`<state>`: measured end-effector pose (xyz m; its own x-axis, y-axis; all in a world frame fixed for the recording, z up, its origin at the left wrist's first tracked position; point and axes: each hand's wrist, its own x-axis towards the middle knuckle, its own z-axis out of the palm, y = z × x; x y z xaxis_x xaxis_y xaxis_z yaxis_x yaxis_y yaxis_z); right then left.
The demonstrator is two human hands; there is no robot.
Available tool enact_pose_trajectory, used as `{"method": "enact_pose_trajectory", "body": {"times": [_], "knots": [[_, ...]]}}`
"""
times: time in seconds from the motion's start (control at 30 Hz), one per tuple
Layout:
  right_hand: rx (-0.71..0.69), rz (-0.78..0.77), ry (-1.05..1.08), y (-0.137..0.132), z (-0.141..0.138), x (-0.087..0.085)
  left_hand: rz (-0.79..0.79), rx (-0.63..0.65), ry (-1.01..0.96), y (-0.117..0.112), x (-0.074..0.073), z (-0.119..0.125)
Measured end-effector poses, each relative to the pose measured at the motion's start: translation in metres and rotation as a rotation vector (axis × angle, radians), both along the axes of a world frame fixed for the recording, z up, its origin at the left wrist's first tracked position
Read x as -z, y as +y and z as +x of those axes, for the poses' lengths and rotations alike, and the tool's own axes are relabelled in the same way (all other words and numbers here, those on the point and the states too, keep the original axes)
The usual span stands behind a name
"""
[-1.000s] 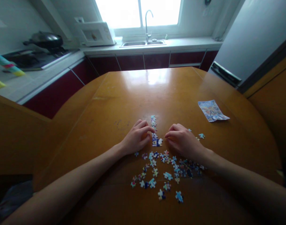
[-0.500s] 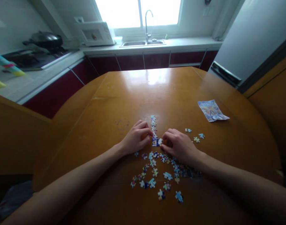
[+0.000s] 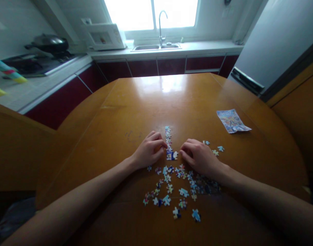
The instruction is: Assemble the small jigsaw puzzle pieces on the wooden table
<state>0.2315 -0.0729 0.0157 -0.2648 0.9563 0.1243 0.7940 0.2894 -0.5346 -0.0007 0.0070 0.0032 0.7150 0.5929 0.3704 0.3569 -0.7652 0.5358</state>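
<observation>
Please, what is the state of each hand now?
Left hand: curled beside the joined puzzle strip; grip cannot be told.
Right hand: curled, apart from the strip; cannot tell whether it holds anything.

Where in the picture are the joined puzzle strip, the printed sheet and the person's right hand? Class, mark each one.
Joined puzzle strip (image 3: 168, 140): head view, on the narrow upright run of pieces.
Printed sheet (image 3: 232, 121): head view, middle of its printed face.
Right hand (image 3: 200, 154): head view, back of the hand.

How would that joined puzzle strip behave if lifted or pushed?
The strip would probably slide easily, lying flat on the glossy table. Lifted, it might sag or separate, being narrow and made of small interlocked pieces.
</observation>
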Motion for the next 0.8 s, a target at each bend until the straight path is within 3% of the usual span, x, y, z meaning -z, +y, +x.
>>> {"method": "enact_pose_trajectory", "body": {"times": [0.27, 0.8], "knots": [[0.040, -0.062, -0.097, 0.009, 0.020, -0.005, 0.006, -0.046, -0.010, 0.001, 0.002, -0.001], [0.039, -0.047, -0.167, 0.008, 0.018, -0.003, 0.007, -0.057, -0.003, 0.001, 0.003, 0.000]]}}
